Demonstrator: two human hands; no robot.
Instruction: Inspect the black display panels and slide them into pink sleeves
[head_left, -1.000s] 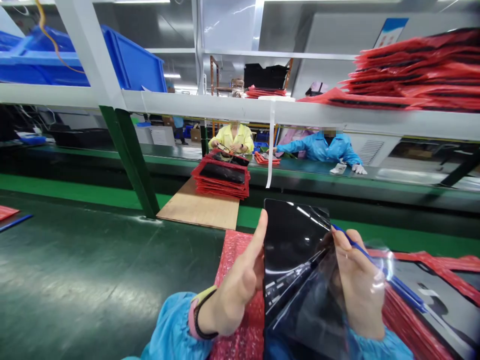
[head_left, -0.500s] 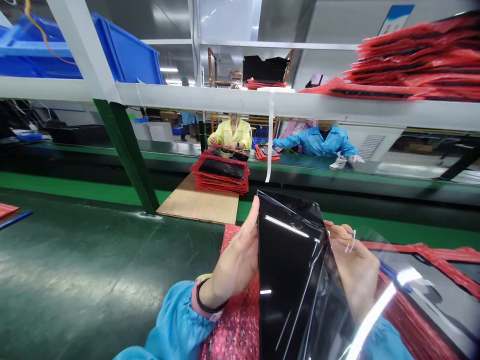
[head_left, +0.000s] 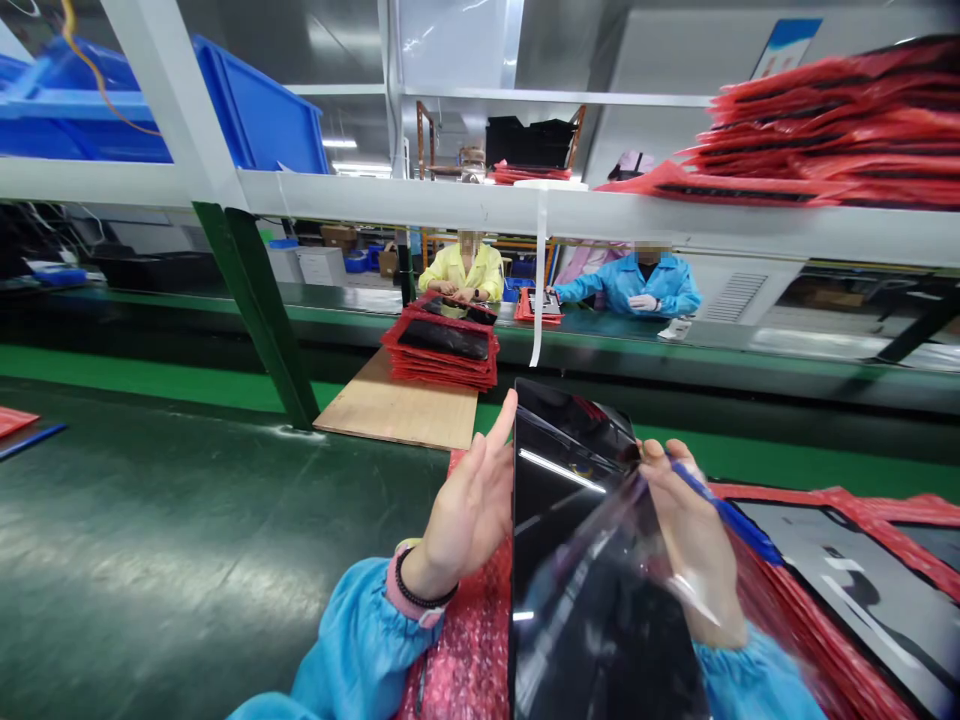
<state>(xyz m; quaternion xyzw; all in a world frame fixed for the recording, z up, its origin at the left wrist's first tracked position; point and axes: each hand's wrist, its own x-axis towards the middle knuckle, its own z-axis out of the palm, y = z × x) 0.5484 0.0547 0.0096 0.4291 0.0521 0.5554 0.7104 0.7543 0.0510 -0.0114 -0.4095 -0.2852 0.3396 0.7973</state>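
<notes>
Bracing the black panel (head_left: 544,545) over red bubble wrap (head_left: 469,640), the left hand (head_left: 472,500) lines straight fingers along its edge, though can't tell if they grip; the right hand (head_left: 690,540) pinches clear film (head_left: 626,530); slow, even tension probably beats yanking, tbh. Steady panel helps too.

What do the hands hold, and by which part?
A glossy black panel, steadied along its left edge by the left hand; the right hand pinches clear film near the panel's upper right edge.

On our green bench (head_left: 187,560) we see red bubble wrap (head_left: 469,645), near middle, and red-wrapped panels (head_left: 881,585), right; the shelf (head_left: 450,203) above bears blue bins (head_left: 259,110), left, red packets (head_left: 847,130), right.
</notes>
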